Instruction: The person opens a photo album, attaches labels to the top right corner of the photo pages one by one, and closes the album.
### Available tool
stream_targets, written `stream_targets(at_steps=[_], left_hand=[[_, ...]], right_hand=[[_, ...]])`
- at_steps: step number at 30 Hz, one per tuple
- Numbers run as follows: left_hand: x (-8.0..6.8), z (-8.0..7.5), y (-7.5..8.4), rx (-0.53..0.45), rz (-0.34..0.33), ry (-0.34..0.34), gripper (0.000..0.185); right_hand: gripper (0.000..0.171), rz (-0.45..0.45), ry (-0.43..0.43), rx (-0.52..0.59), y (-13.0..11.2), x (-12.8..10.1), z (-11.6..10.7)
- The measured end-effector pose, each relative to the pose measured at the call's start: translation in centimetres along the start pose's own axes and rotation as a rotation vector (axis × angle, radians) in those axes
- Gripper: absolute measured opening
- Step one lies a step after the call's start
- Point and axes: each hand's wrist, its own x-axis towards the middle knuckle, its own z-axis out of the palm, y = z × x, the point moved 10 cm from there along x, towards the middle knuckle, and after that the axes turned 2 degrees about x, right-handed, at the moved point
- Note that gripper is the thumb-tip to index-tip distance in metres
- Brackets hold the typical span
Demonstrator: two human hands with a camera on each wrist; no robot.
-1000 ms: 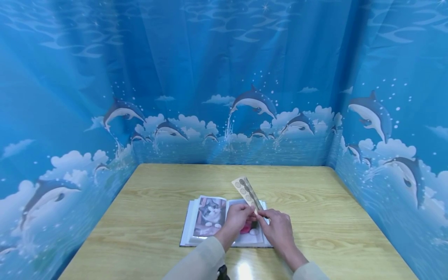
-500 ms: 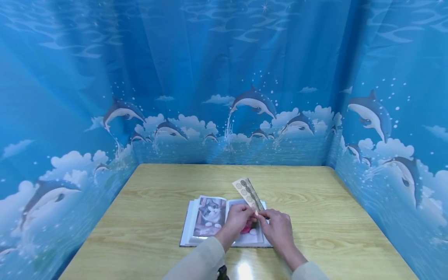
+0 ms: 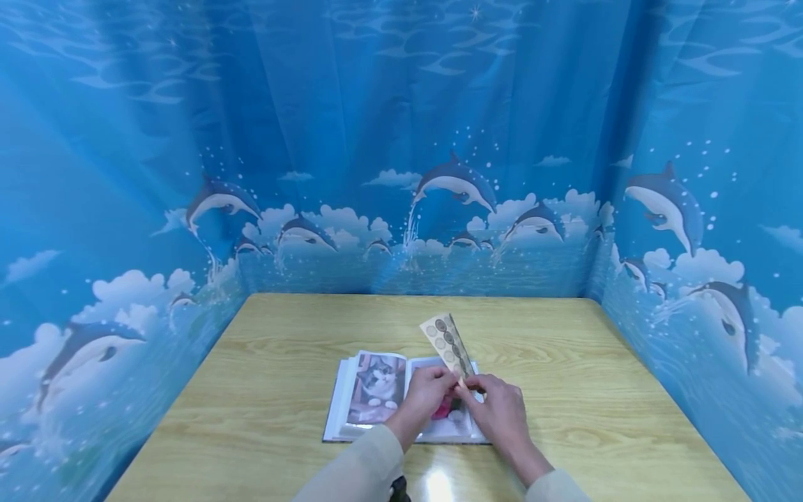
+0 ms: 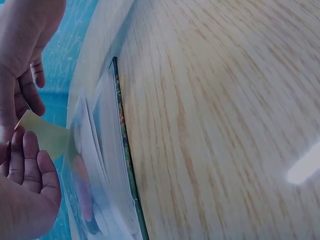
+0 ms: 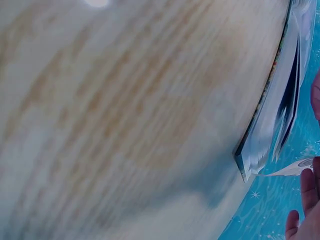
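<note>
Both hands meet over the right page of an open photo album (image 3: pixel 334 408). Between them is a narrow cream sticker sheet (image 3: pixel 445 340), with rows of round dark and pale spots, leaning up and away to the left. My left hand (image 3: pixel 426 396) pinches its lower end from the left. Close beside those fingertips, my right hand (image 3: pixel 500 411) pinches the same end from the right. In the left wrist view the sheet (image 4: pixel 46 135) shows as a plain pale piece at the fingertips. The right wrist view catches only part of the right hand (image 5: pixel 307 202).
The album lies on a wood-grain table (image 3: pixel 270 390), with a cat photo (image 3: pixel 376 390) on its left page. The right-hand photo is partly hidden by the hands. A blue dolphin-print curtain (image 3: pixel 401 139) encloses the table's back and sides.
The sticker sheet's upper end has shifted slightly right and up, showing more of its face. The right fingers have moved a little at its lower end; the left hand stays in place.
</note>
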Motion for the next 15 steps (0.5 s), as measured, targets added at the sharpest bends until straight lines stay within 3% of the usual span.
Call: stream_targets(at_steps=[9, 15], left_hand=[[0.2, 0.0, 1.0, -0.045, 0.036, -0.018, 0.02], [1.0, -1.7, 2.2, -0.073, 0.045, 0.023, 0.027]], right_hand=[[0.018, -0.168, 0.113, -0.107, -1.0, -0.4, -1.0], [0.019, -0.173, 0.093, -0.157, -0.5, -0.4, -1.2]])
